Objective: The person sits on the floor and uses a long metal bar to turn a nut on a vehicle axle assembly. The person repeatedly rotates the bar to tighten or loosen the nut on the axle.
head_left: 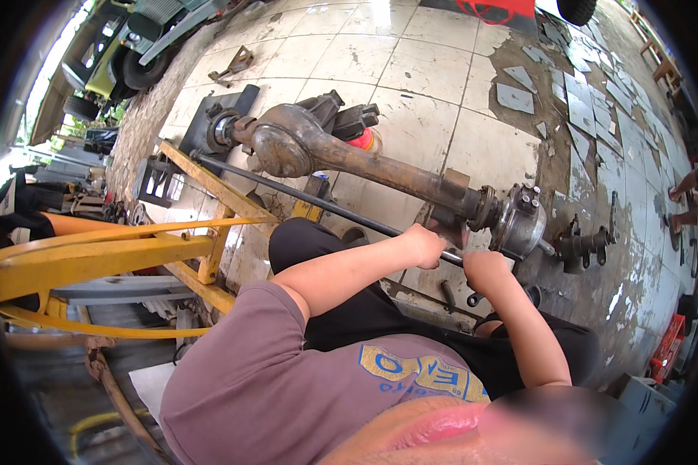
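Note:
A long dark metal rod (310,200) runs slantwise in front of me, from the yellow frame at left to my hands. My left hand (424,246) is closed round it near its right end. Just to the right, my right hand (485,271) is closed at the end of the same rod, its fingers mostly hidden. A small ringed metal end (475,299) shows below that hand; I cannot tell whether it joins the rod. Beyond the rod lies a rusty vehicle axle housing (380,169), with a round metal hub (522,223) at its right end, close to my right hand.
A yellow metal frame (101,263) stands at my left. A dark crate (157,182) sits behind it. More metal parts (585,246) lie right of the hub, and a bracket (233,65) lies farther off. Broken tiles (515,98) litter the far right floor. A vehicle (132,46) stands far left.

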`<state>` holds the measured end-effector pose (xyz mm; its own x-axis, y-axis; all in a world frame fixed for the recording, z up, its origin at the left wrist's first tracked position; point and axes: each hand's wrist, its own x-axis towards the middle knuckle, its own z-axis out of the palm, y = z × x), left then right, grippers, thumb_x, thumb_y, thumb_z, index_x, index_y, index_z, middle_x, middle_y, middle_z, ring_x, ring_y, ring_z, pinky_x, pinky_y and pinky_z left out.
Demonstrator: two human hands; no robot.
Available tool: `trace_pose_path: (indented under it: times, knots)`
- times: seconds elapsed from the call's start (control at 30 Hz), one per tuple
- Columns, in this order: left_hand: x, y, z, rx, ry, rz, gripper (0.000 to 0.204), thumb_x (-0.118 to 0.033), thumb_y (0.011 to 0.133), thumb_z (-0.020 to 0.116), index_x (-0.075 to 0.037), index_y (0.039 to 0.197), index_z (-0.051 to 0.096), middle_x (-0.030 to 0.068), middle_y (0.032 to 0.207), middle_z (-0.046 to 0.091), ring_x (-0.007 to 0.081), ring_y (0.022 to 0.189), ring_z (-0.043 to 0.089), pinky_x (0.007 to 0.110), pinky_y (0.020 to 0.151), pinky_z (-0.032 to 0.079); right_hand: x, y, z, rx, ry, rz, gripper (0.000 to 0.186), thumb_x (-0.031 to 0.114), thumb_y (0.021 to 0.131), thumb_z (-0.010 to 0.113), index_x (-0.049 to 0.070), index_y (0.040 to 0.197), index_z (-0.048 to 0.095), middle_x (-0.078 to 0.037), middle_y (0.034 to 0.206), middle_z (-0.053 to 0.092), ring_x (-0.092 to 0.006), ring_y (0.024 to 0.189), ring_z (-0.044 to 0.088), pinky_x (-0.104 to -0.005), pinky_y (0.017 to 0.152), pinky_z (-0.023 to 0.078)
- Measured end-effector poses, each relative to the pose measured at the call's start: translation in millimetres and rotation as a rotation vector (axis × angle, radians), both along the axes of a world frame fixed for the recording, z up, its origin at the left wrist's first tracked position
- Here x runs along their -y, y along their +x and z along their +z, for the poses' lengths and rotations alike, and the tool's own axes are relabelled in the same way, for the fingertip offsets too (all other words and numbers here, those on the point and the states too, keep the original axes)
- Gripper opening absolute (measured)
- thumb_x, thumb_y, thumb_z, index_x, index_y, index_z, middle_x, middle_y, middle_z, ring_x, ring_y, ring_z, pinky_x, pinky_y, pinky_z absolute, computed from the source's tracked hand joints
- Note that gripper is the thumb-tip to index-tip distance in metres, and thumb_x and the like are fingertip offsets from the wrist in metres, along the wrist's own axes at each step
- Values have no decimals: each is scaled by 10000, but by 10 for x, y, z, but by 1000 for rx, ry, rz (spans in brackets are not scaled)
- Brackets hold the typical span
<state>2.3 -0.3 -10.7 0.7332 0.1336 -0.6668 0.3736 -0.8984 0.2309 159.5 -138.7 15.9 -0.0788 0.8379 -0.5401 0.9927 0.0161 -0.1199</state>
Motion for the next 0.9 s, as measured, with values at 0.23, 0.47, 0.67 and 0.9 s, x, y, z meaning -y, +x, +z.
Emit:
trace_pose_path:
  times: [0.23, 0.47, 0.67, 0.9]
  knots:
    - [16, -16, 36, -4, 0, 20, 443, -424, 961, 721, -69, 1226, 713, 151, 1106, 811, 334, 1067, 783, 492, 928, 599, -24, 6, -10, 14, -84, 27, 222, 173, 872, 771, 75, 1071, 772, -124, 974, 816, -323, 928, 806, -459, 782, 637]
    - [47, -2, 77, -6, -4, 26, 432, -401, 947, 712, -79, 1234, 743, 143, 1143, 817, 306, 1101, 784, 476, 933, 604, -13, -4, 30, 32, -102, 18, 182, 148, 869, 764, 77, 1035, 779, -124, 963, 816, -325, 921, 807, -449, 756, 631]
    - [32, -11, 14, 7, 4, 31, 404, -397, 935, 724, -89, 1193, 764, 135, 1140, 819, 302, 1092, 786, 475, 923, 607, 39, -4, -60, 28, -36, -1, 197, 143, 888, 742, 77, 1071, 775, -118, 978, 822, -305, 929, 812, -440, 822, 613]
    - [-8, -7, 45, -10, -10, 14, 435, -424, 970, 713, -65, 1215, 698, 158, 1100, 809, 339, 1066, 782, 493, 928, 602, -5, -14, -30, 50, -8, 24, 139, 130, 894, 720, 102, 1025, 758, -102, 944, 820, -295, 881, 808, -443, 839, 589]
